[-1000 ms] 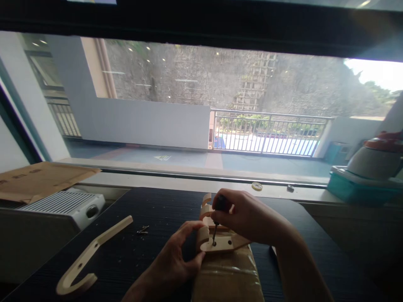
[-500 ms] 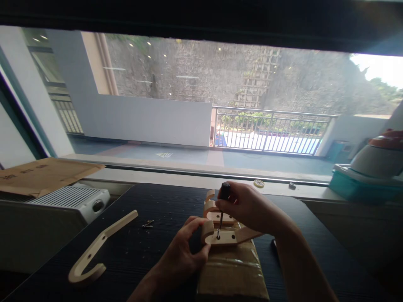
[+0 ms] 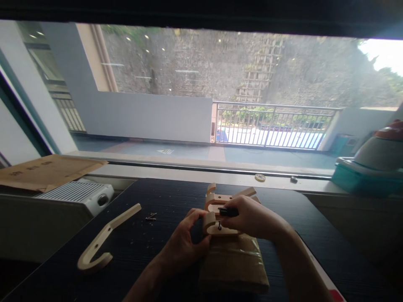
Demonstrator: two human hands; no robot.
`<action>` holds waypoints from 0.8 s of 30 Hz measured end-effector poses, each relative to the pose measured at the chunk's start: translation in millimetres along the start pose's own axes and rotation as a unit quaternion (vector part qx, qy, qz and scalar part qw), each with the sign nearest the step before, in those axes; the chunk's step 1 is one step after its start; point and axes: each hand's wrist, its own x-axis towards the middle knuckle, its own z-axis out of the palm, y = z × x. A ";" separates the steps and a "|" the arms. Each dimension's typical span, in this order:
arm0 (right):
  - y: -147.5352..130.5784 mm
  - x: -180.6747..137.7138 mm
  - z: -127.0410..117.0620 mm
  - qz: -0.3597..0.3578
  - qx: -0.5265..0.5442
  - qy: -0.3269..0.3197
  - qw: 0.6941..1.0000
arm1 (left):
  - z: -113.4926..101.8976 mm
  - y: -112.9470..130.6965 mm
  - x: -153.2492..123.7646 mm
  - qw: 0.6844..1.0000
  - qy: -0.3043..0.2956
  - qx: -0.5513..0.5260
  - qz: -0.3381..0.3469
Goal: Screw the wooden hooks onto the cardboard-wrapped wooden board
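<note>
A pale wooden hook (image 3: pixel 224 231) lies across the taped cardboard box (image 3: pixel 233 264). My left hand (image 3: pixel 179 243) pinches its curved end between thumb and fingers. A screw (image 3: pixel 219 225) stands up out of one of its holes. My right hand (image 3: pixel 258 218) is closed on a black-handled screwdriver (image 3: pixel 228 212), which now lies nearly flat above the hook, handle end toward the left. Its tip is hidden by the hand. Behind it on the box are more wooden hooks (image 3: pixel 215 208), side by side.
On the dark table (image 3: pixel 126 268) lie a loose wooden hook (image 3: pixel 101 241) and a few screws (image 3: pixel 151 217), left of the box. The sill (image 3: pixel 176 174) holds a tape roll (image 3: pixel 260 178) and a teal container (image 3: pixel 362 178). A brown envelope (image 3: pixel 50 170) rests on a white slatted unit at left.
My right hand has tipped the screwdriver from upright over the screw to nearly flat. The screw stays standing in the hook. My left hand keeps its grip on the curved end.
</note>
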 end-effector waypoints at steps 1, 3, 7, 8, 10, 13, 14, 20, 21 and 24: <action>-0.4 -0.9 2.0 0.000 -0.010 0.007 1.000 | 0.1 0.5 0.1 1.000 0.001 0.000 0.000; -0.8 -2.8 5.5 -0.009 -0.023 0.022 0.999 | 0.8 1.8 0.5 1.000 0.003 0.004 0.000; 0.2 -4.9 10.4 -0.011 -0.043 0.062 0.997 | 2.3 3.8 1.1 1.000 0.008 0.009 0.004; 0.0 -4.7 10.8 -0.006 -0.048 0.069 0.996 | 2.3 4.0 1.4 1.000 0.010 0.009 0.005; -1.8 -3.7 10.4 -0.006 -0.051 0.068 0.996 | 1.8 4.1 2.2 1.000 0.012 0.008 0.004; -6.3 -2.2 8.2 -0.026 -0.046 0.048 0.997 | 0.6 3.9 3.5 1.000 0.012 0.003 0.008; -7.4 -2.3 7.6 -0.033 -0.046 0.044 0.997 | 0.6 4.0 3.7 1.000 0.013 0.002 0.009; -2.4 -14.0 12.1 -0.015 -0.048 0.075 0.996 | 9.2 10.1 0.7 1.000 0.009 0.001 0.026; -0.5 -16.7 14.3 -0.016 -0.027 0.075 0.997 | 10.9 11.1 0.2 0.999 0.008 0.007 0.035; 4.8 -23.3 21.4 -0.017 0.017 0.091 0.996 | 13.6 11.4 0.2 0.998 0.009 0.034 0.060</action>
